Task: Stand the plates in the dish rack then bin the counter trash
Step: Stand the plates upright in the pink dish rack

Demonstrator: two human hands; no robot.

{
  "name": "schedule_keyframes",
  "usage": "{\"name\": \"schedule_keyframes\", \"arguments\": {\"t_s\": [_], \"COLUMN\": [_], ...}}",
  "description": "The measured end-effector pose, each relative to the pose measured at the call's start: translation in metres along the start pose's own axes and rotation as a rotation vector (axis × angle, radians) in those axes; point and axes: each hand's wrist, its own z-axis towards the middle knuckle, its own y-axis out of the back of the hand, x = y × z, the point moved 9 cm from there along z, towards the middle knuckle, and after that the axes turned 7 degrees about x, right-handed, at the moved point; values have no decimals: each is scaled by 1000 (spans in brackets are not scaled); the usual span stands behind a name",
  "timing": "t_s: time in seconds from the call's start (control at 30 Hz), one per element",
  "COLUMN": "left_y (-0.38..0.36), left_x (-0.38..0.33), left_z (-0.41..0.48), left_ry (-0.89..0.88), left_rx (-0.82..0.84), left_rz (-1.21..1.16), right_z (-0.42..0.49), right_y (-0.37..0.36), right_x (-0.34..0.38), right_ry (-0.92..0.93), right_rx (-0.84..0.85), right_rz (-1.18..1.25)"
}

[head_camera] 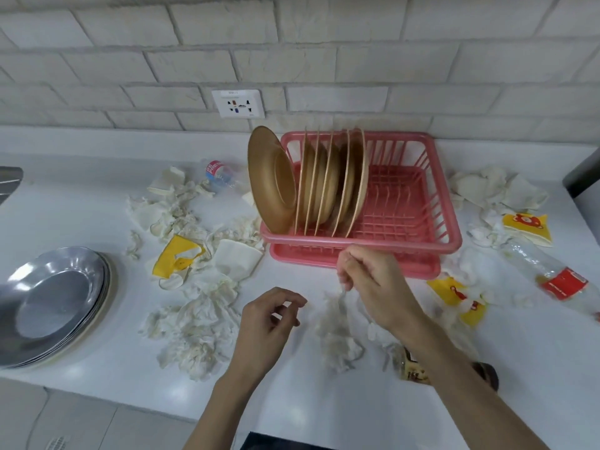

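In the head view, the pink dish rack [409, 193] sits at the back of the white counter [324, 401]. A row of tan plates [324, 186] stands on edge in its left half, and they overlap so closely that their number is hard to make out. The leftmost plate [271, 183] leans outward over the rack's left rim. A stack of metal plates [52, 303] lies flat at the counter's left and is cut off by the frame edge. The right hand [370, 287], in front of the rack, has its fingers curled, pinching a blurred crumpled tissue [337, 329] that hangs down to the counter. The left hand [269, 319] hovers beside it, fingers loosely curled, with nothing visible between them. More tissue and yellow wrappers [177, 254] litter both sides. A clear bottle [552, 274] runs off the right edge, and a snack packet [407, 365] is half hidden under the right forearm.
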Motion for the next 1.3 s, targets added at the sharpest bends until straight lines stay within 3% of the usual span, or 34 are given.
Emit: {"name": "schedule_keyframes", "arguments": {"t_s": [0.33,0.57,0.7,0.9,1.1,1.3], "left_y": [132,275,361,454,475,485], "left_x": [68,152,204,269,319,324], "left_z": [-42,-62,-61,-46,-44,-51], "left_ry": [19,90,147,379,531,426], "left_rx": [-76,-201,-361,-434,-365,-430], "left_rz": [60,138,267,687,558,461], "right_z": [10,42,59,80,87,87], "right_y": [-195,-321,-372,-420,-439,-440], "right_x": [17,52,65,65,58,48], "right_ry": [-4,-2,-30,-152,-321,-388], "right_rx": [395,520,560,546,587,581], "right_rz": [-186,-242,-239,-200,-64,-40]}}
